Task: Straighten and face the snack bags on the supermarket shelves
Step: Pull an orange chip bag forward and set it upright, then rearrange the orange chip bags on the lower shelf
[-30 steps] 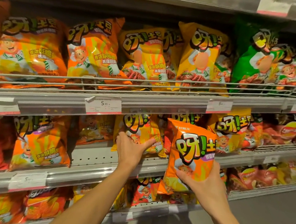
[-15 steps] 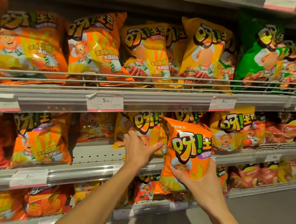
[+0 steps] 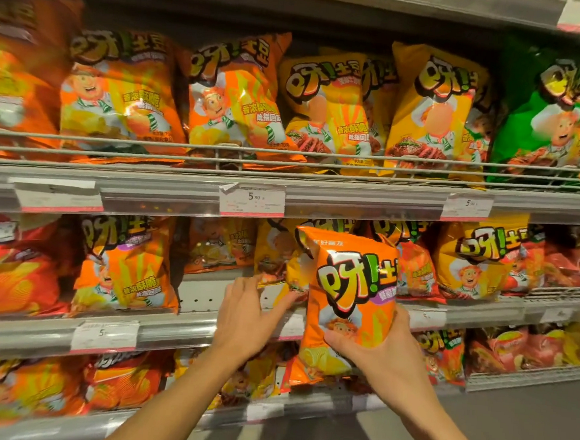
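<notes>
Gripping the orange snack bag (image 3: pixel 348 303) low down, the right hand (image 3: pixel 380 358) holds it upright before the middle shelf (image 3: pixel 171 331); the left hand (image 3: pixel 246 314), fingers relaxed, touches a yellow bag (image 3: pixel 275 256) there.

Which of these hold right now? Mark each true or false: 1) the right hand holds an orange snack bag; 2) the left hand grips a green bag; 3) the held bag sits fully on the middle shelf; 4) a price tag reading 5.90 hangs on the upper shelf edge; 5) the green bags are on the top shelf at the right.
1) True: the right hand grips the orange snack bag near its bottom.
2) False: the left hand reaches towards a yellow bag on the middle shelf.
3) False: it is held out in front of the shelf.
4) True: the price tag reads 5.90.
5) True: the green bags stand there.
</notes>
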{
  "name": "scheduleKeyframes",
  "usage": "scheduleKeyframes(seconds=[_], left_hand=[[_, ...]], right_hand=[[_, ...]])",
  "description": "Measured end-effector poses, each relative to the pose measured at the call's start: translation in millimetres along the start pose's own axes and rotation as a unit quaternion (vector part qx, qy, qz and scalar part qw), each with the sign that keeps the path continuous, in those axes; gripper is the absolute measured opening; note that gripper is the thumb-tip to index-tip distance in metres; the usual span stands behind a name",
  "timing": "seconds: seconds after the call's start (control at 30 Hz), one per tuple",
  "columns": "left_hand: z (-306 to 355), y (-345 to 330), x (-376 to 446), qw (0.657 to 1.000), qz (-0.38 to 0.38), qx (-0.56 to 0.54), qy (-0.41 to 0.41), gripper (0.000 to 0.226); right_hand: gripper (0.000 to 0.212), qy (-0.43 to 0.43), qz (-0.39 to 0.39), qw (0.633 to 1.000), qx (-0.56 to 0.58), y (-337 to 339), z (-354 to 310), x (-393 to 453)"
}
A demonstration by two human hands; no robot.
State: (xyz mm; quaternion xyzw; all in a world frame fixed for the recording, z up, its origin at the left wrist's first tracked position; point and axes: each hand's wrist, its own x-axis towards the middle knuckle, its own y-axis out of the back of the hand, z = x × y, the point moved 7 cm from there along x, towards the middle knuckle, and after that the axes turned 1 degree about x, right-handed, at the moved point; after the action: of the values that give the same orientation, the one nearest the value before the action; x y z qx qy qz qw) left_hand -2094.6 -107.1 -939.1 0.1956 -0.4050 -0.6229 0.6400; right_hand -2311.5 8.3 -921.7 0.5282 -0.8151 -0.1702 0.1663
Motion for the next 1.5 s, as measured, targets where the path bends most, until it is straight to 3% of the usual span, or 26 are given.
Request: scheduleKeyframes(seconds=[0.17, 0.3, 0.4, 0.53, 0.83, 1.3, 1.4, 1.5], left_hand=[[-44.8, 45.8, -53.4, 0.967, 0.094, 0.205, -0.12, 0.044], [-74.3, 54.5, -71.6, 0.935, 0.051, 0.334, -0.11, 0.053], [-84.9, 53.3, -74.9, 0.916, 0.023, 0.384, -0.117, 0.074], [-88.3, 52.9, -76.2, 0.912, 0.015, 0.389, -0.131, 0.086], [-97.0, 46.3, -73.4, 0.929, -0.021, 0.357, -0.09, 0.097], [-88.0, 42.6, -73.4, 0.928, 0.022, 0.361, -0.089, 0.088], [-81.8, 40.1, -73.0, 0.939, 0.028, 0.335, -0.067, 0.083], [-65.3, 35.4, -73.5, 0.96, 0.041, 0.272, -0.055, 0.072]], right_hand=[[0.133, 0.021, -0.044, 0.999, -0.016, -59.0, -34.1, -3.7], [0.124, 0.042, -0.062, 0.997, -0.029, -110.3, -61.2, 6.6], [0.119, 0.044, -0.042, 0.996, -0.06, -140.7, -80.7, 29.4], [0.113, 0.041, 0.008, 0.995, -0.09, -170.4, -102.4, 60.5], [0.107, 0.001, 0.015, 0.995, -0.101, -200.2, -79.8, 83.2], [0.123, 0.029, -0.077, 0.993, -0.082, -203.7, -76.4, 76.2], [0.132, 0.043, -0.12, 0.989, -0.074, -198.3, -70.6, 70.9], [0.124, 0.076, -0.131, 0.986, -0.069, -183.0, -61.1, 64.8]])
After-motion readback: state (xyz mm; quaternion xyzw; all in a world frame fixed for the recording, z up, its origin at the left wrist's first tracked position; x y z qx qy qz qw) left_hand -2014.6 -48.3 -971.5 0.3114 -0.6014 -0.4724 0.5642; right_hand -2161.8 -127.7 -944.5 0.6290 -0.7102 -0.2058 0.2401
